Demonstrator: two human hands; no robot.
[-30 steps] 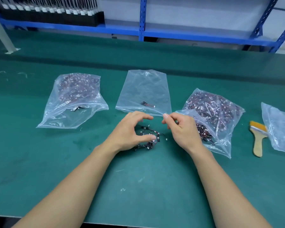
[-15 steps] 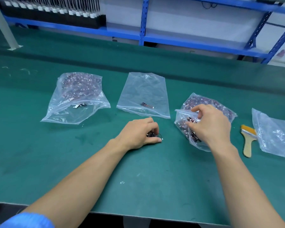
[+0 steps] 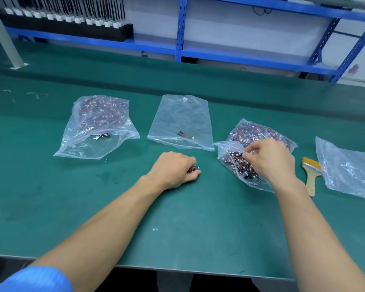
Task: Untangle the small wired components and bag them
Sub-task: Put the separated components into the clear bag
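Note:
My left hand (image 3: pixel 174 169) rests on the green table, fingers curled round a small tangle of wired components (image 3: pixel 193 170) that shows at the fingertips. My right hand (image 3: pixel 270 160) reaches into the open mouth of the right-hand clear bag (image 3: pixel 236 165), pinching wired components (image 3: pixel 240 163) in the red-and-black pile inside. A nearly empty clear bag (image 3: pixel 181 119) lies in the middle with one wired component (image 3: pixel 185 134) inside. A fuller bag (image 3: pixel 97 125) lies to the left.
A wooden brush (image 3: pixel 311 175) with yellow bristles lies right of my right hand. Another clear bag (image 3: pixel 350 167) sits at the far right edge. A blue shelf frame (image 3: pixel 181 28) stands behind the table (image 3: pixel 72 197). The table's front edge runs close to my body.
My right hand left the middle bag's edge and went right into the full bag's mouth. My left hand closed over the loose tangle on the table.

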